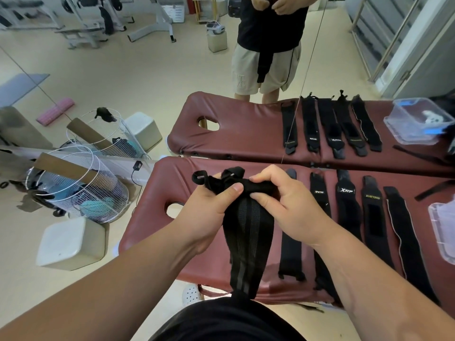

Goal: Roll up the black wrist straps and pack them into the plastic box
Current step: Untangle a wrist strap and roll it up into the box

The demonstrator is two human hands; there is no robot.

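Head view | your left hand (pixel 209 205) and right hand (pixel 283 200) pinch the strap (pixel 248 232) at its 12 o'clock end | soft, light, floppy; likely needs firm tension while rolling.

Maroon padded bench (pixel 145 217): five black wrist straps (pixel 373 217) are laid flat side by side; plastic box (pixel 440 232) is set at right edge.

Bright, even indoor light fills the room, and shadows are soft and faint. A dull sheen lies on the maroon massage bed (pixel 140 230). The centre is sharp, while wide-angle distortion bends straight lines and smears the plastic box (pixel 442 232) at the right edge.
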